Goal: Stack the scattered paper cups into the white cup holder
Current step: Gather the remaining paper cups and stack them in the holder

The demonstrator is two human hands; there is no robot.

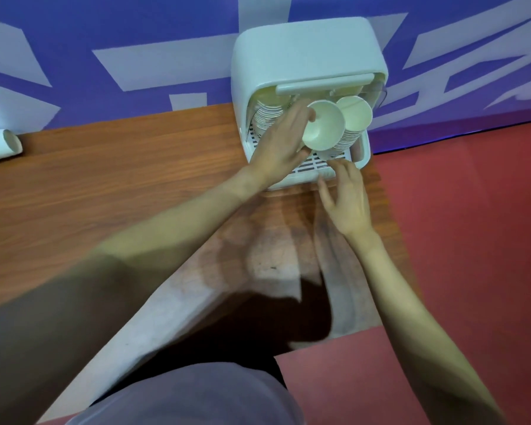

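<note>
Fingers (292,118) of the left hand (276,148) curl round a paper cup (322,125), mouth toward the camera, inside the white cup holder (307,53) on the wooden table (105,185). The right hand (347,200), fingers spread, rests at the holder's grille. A last cup (0,145) lies sideways far left, nearer the left hand; motion blur hides its grip.
</note>
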